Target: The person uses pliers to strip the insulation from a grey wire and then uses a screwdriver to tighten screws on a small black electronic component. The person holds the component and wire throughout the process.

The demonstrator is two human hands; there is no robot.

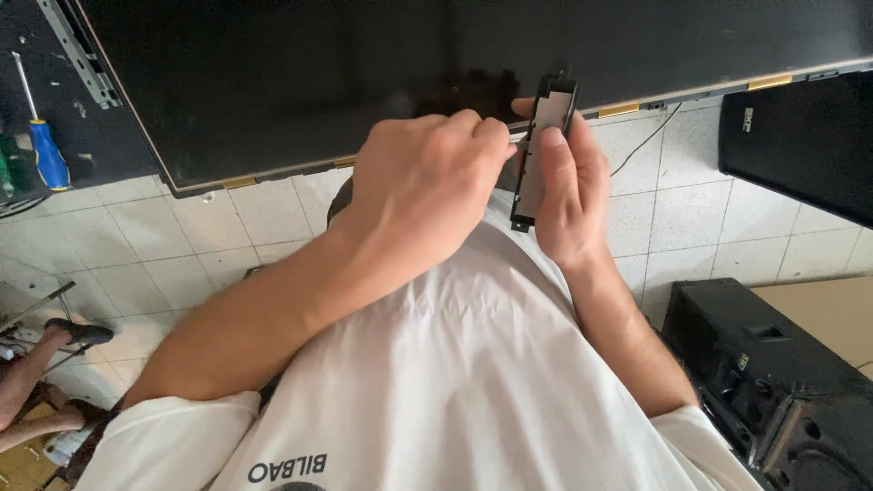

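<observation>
Head view: your right hand [568, 186] grips the narrow black plastic strip with grey face [543, 150] upright above the black flat panel [382, 82], steadying it; your left hand [427, 177], fingers curled, pinches its edge.

One large black flat display panel [364, 73] lies on the tiled floor. One narrow black rectangular module [543, 150] is present. One blue-handled screwdriver [41, 136], two black speaker cabinets [773, 382] [800, 145], and one sandalled foot [77, 334] show.
</observation>
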